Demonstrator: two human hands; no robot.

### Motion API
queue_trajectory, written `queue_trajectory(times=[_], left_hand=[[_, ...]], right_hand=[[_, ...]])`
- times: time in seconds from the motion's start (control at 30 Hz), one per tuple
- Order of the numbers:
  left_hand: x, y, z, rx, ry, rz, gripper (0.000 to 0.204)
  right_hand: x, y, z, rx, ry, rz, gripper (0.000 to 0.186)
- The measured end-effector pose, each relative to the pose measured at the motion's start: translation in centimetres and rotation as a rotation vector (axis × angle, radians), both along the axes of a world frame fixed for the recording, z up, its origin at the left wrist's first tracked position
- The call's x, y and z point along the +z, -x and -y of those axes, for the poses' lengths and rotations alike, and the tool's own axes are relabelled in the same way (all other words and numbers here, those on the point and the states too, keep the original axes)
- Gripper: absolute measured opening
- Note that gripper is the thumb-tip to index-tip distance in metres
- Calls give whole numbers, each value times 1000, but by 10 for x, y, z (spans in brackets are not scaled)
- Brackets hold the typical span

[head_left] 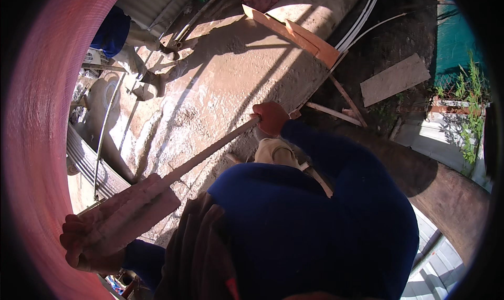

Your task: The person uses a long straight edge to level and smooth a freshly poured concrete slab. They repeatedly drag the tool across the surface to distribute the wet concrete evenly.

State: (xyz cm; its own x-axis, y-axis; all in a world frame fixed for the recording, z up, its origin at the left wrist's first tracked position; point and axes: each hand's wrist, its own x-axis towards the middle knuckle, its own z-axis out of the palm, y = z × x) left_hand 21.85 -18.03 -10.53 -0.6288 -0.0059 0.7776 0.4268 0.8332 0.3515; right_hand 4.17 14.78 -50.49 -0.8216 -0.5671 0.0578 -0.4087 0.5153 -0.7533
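Note:
A shovel caked with grey-brown mortar (207,150) slants across in front of me, its shaft running from centre right down to the lower left. My right hand (270,118) is closed round the upper end of the shaft. At the other end, the fingers of my left hand (79,245) wrap round the edge of the flat, squarish blade, which shows a ridge along its middle. Below the shovel lies wet, rough concrete (231,74), partly in shadow. My blue-sleeved body hides the ground at the lower middle.
Another person (134,64) in muddy boots stands at upper left. Orange-brown boards (294,37) edge the concrete at the top, with white pipes (362,19) beside them. A grey slab (396,79) lies at right, near green netting (462,37). Corrugated sheeting (97,166) rests at left.

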Motion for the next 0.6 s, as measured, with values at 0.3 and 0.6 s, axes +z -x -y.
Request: queue_trajectory(times=[0.3,0.6], left_hand=[[-1,4,14,-5,11,-19,29],[-72,37,-23,-98,-9,152,30]], right_hand=[[0,9,-4,23,-121,104,9],[-91,50,-47,-15,-230,210,15]])
